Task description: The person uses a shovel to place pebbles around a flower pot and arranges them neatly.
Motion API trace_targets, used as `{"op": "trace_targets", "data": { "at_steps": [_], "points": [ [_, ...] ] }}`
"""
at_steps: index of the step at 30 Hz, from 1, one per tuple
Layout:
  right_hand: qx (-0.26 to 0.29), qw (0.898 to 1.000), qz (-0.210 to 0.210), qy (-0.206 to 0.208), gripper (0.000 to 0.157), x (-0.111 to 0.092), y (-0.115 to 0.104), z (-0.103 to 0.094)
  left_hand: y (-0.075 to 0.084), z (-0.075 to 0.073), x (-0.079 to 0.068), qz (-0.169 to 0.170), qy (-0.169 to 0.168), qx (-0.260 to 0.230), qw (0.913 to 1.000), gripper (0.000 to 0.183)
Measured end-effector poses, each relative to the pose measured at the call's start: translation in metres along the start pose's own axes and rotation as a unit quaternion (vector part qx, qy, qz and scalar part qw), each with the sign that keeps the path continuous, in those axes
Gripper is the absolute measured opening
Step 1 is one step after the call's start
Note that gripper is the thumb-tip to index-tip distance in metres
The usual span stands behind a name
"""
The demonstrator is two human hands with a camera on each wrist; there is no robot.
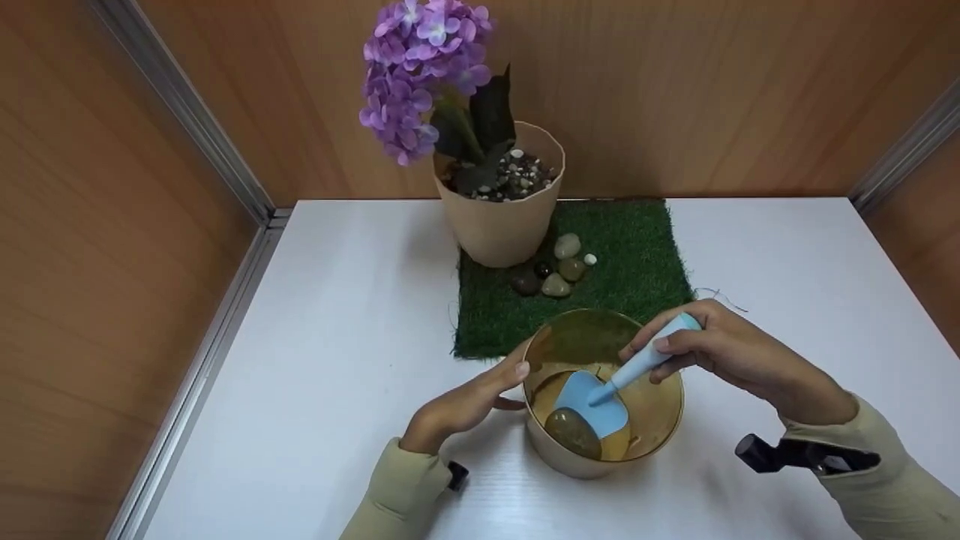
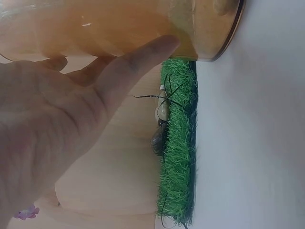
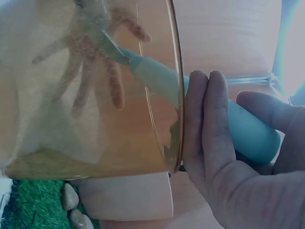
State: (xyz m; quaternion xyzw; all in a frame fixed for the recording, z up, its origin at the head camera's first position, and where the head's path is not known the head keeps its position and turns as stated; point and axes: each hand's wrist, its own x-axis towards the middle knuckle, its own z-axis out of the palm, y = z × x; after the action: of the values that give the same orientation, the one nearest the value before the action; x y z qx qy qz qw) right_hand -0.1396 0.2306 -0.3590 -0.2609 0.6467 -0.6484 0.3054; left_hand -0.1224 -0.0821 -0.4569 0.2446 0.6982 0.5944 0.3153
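A see-through amber bowl (image 1: 660,420) stands on the white table. My left hand (image 1: 469,401) steadies its left side with spread, nearly straight fingers, the thumb near the rim; those fingers show through the wall in the right wrist view. In my right hand (image 1: 720,352) is the handle of a light blue spatula (image 1: 637,367), gripped between thumb and fingers. Its flat blade (image 1: 581,394) tilts down inside the bowl, right beside a large smooth brownish-green stone (image 1: 574,433). In the right wrist view, the handle (image 3: 250,133) crosses the bowl's rim.
Behind the bowl lies a green artificial-grass mat (image 1: 630,225) with several small stones (image 1: 556,285) on it. A beige flowerpot (image 1: 499,225) with purple flowers (image 1: 427,67) stands on its back left part. Wooden panels (image 1: 712,90) enclose the table (image 1: 322,337) at the back and sides.
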Motion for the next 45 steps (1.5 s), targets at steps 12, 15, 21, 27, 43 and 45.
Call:
{"op": "trace_targets", "data": {
  "at_steps": [12, 15, 21, 27, 43, 45],
  "points": [
    [0.061, 0.998, 0.001, 0.012, 0.027, -0.004, 0.004, -0.005, 0.0, 0.0, 0.0, 0.003, -0.002, -0.003, 1.0, 0.054],
    [0.086, 0.996, 0.005, 0.017, 0.027, -0.006, 0.006, -0.007, -0.001, 0.0, 0.0, 0.007, -0.003, -0.002, 1.0, 0.054],
    [0.129, 0.991, 0.018, 0.028, 0.029, -0.01, 0.009, -0.009, -0.001, -0.001, 0.001, 0.007, -0.003, 0.006, 1.0, 0.052],
    [0.156, 0.987, 0.014, 0.033, 0.03, -0.013, 0.012, -0.01, 0.0, -0.001, 0.001, 0.006, -0.004, 0.003, 1.0, 0.052],
    [0.193, 0.98, 0.004, 0.048, 0.032, -0.017, 0.013, -0.016, -0.001, 0.0, -0.001, 0.006, 0.0, 0.001, 1.0, 0.056],
    [0.193, 0.98, -0.003, 0.055, 0.033, -0.018, 0.01, -0.019, -0.001, -0.001, 0.0, 0.007, -0.003, 0.001, 1.0, 0.056]
  ]
}}
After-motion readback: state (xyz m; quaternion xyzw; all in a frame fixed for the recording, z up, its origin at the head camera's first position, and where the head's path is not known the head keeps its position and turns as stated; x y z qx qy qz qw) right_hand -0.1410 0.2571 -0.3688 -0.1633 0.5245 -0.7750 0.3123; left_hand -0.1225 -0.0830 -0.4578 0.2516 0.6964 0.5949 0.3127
